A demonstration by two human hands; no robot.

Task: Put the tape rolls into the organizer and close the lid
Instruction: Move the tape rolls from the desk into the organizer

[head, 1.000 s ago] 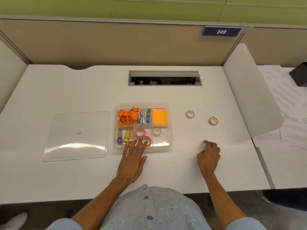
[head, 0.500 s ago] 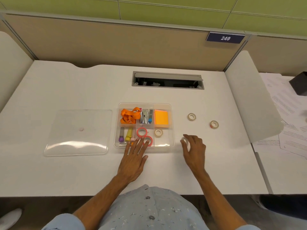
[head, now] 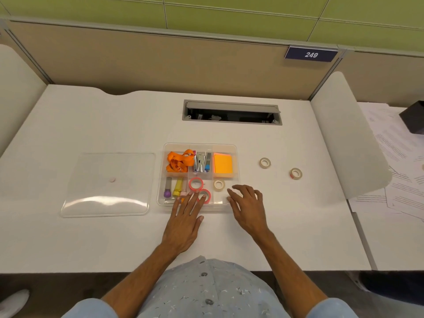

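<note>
Reaching over the organizer (head: pixel 234 148), the right hand (head: pixel 246 204) seems to drop a roll, grip unclear; left hand (head: pixel 185 216) lies flat, fingers spread; two rolls (head: pixel 264 162) (head: pixel 295 173) wait on the desk (head: pixel 114 120); fetch them, then the lid (head: pixel 107 183).

Organizer (head: pixel 232 148) clear glossy plastic; lid (head: pixel 107 184) same; desk (head: pixel 114 120) matt white.

Pale blue short-sleeved shirt (head: pixel 206 292) — small print, grey buttons.
</note>
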